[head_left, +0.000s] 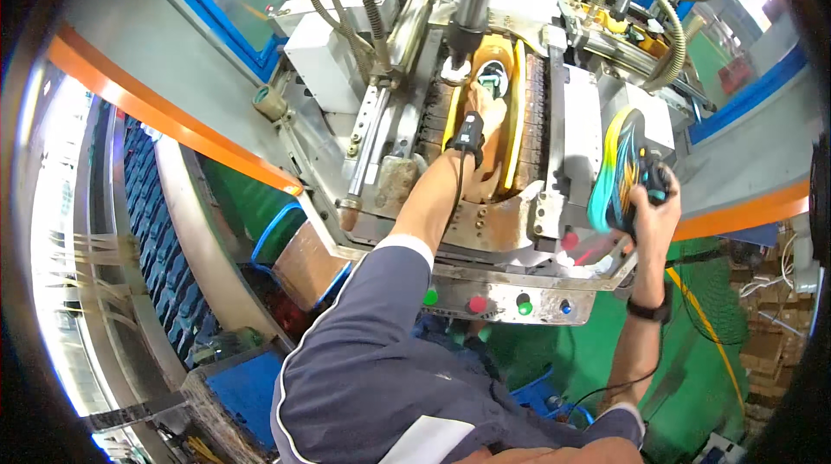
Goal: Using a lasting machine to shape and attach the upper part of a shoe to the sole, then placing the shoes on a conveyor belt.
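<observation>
Two bare hands. Right hand (pixel 658 211): fingers closed on a dark-bodied shoe with yellow, teal and orange sole (pixel 621 177), at its 11 o'clock, long axis about 12-to-6. Left hand (pixel 491 111): inside long yellow-walled trough (pixel 518 105), shoe's 10 o'clock; grip unclear.

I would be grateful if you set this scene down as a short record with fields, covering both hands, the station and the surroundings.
Left hand: reaching into the trough, fingers by a round, white-rimmed part; grip unclear
Right hand: holding a dark shoe
Shoe sole: yellow to teal, turned leftward
Trough: orange-brown, yellow edges
Wrists: black bands on both
Control panel: below the trough, with green, red and blue buttons
Floor: green
</observation>
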{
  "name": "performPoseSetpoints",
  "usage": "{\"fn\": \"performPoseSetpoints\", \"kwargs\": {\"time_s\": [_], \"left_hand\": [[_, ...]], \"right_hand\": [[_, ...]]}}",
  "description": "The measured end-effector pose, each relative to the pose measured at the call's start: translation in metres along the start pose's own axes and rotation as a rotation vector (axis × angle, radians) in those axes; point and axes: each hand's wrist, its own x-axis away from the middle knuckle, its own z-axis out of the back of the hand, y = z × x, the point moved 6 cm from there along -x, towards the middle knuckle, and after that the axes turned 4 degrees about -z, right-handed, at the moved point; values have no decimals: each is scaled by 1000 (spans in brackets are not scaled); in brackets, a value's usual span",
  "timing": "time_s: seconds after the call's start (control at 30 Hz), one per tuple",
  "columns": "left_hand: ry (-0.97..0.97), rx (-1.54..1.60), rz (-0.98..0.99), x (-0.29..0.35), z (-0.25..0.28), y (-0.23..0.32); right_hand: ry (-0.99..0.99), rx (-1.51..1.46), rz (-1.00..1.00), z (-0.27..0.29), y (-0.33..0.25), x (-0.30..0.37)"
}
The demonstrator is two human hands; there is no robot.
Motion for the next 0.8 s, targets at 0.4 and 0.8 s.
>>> {"fn": "performPoseSetpoints", "kwargs": {"time_s": [0.4,0.8], "left_hand": [[-126,901,341,259,234,-7],[628,989,475,477,324,-52]], "right_hand": [[-443,626,197,-328,-22,-105],[-254,241,767,-324,-57,31]]}}
